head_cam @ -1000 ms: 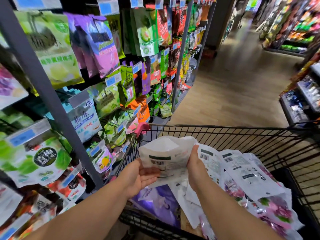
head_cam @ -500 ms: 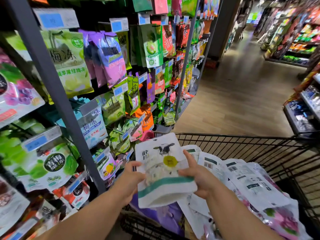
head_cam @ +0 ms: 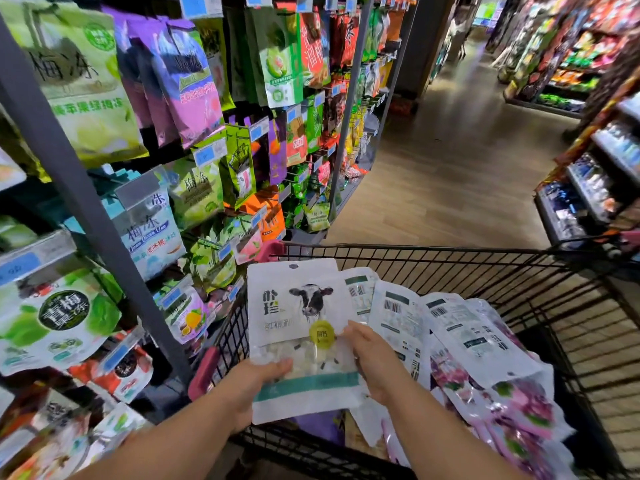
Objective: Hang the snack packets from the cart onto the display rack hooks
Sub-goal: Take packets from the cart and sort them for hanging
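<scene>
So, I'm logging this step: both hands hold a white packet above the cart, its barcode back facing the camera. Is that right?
Not quite. The head view shows the white packet with its cow-printed front facing the camera, not its barcode back. The rest stands: the left hand and right hand both hold it above the cart.

The left grip (head_cam: 258, 384) and right grip (head_cam: 375, 362) hold a white cow-print packet (head_cam: 298, 306) by its lower sides over the cart (head_cam: 450, 255), above other packets (head_cam: 460, 334), beside the full rack (head_cam: 83, 199).
</scene>
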